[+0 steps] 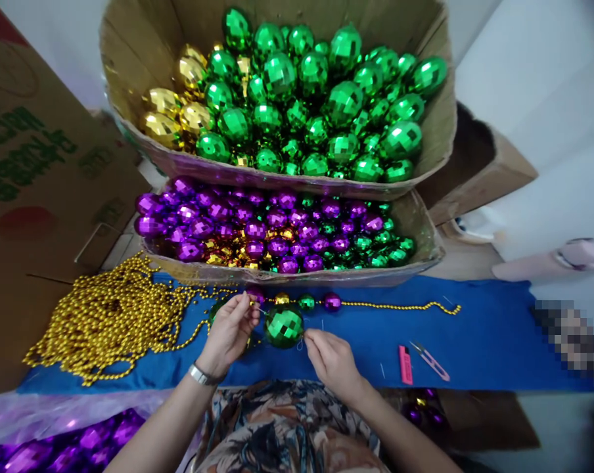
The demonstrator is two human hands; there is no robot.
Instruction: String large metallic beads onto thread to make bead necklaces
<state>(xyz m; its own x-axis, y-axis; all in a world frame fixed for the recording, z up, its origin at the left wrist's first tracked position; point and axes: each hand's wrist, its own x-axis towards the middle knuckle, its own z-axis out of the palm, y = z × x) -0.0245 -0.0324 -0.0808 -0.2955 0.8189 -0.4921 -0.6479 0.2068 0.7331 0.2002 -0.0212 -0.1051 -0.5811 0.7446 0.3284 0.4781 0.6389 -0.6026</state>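
Note:
A large faceted green ball (284, 326) hangs between my two hands over the blue cloth (356, 348). My left hand (234, 325), with a silver watch (198, 374) at the wrist, pinches a thin strand that runs to the ball's left end. Whether that strand is thread or a needle is unclear. At the ball's right end, my right hand (335, 361) has thumb and forefinger closed on thread, and a small loop of it shows by the fingertips. Behind the ball lies a bead garland (376, 305) with purple, gold and green balls, partly covered by my left hand.
Gold bead strings (114, 322) are heaped on the left. A carton of green and gold balls (277, 179) stands behind a lower box of purple, gold and green ones (297, 274). To the right lie a pink lighter (405, 364) and thread snips (431, 361).

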